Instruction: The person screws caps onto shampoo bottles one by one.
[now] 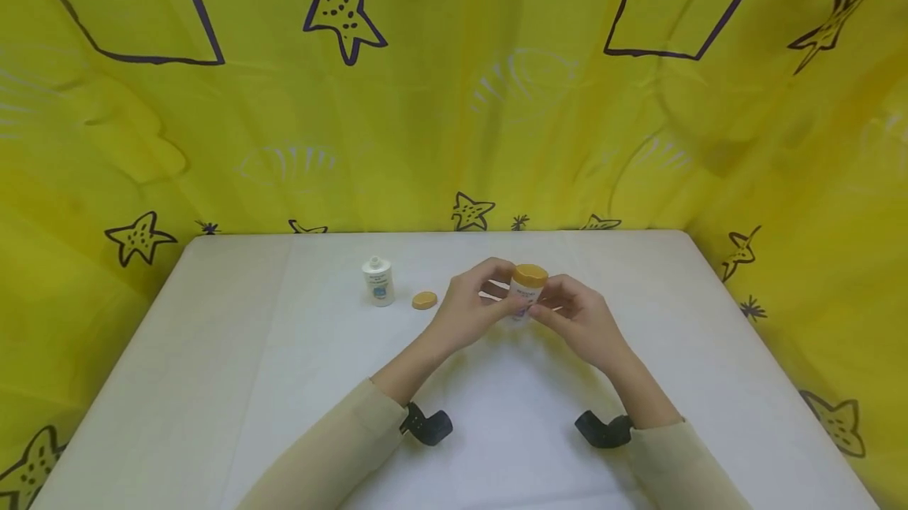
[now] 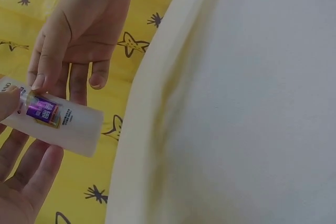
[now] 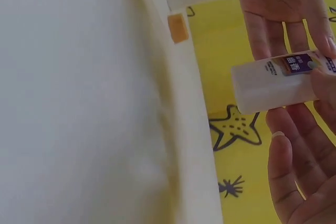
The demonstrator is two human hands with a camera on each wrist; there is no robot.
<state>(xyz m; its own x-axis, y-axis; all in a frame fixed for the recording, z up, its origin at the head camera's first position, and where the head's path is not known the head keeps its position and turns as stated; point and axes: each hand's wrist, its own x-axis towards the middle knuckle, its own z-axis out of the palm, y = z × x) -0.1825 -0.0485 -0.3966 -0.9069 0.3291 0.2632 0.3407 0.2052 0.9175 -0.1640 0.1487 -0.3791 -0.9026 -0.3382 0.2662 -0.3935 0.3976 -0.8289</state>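
Both hands hold a small white bottle [image 1: 523,294] with an orange cap and a purple label, upright over the table. My left hand [image 1: 471,301] grips its left side, with the thumb across the front and fingers behind. From the right, my right hand [image 1: 578,317] pinches it between thumb and fingers. The bottle's lower end [image 2: 79,132] sticks out past the fingers in the left wrist view. To the left stands a second white bottle [image 1: 380,283] with a bare nozzle on top. A loose orange cap [image 1: 424,300] lies between that bottle and my left hand.
A white cloth covers the table [image 1: 248,384]. Yellow curtain with dark star drawings [image 1: 397,124] hangs behind and along both sides. Black wrist camera mounts [image 1: 429,425] sit at both cuffs.
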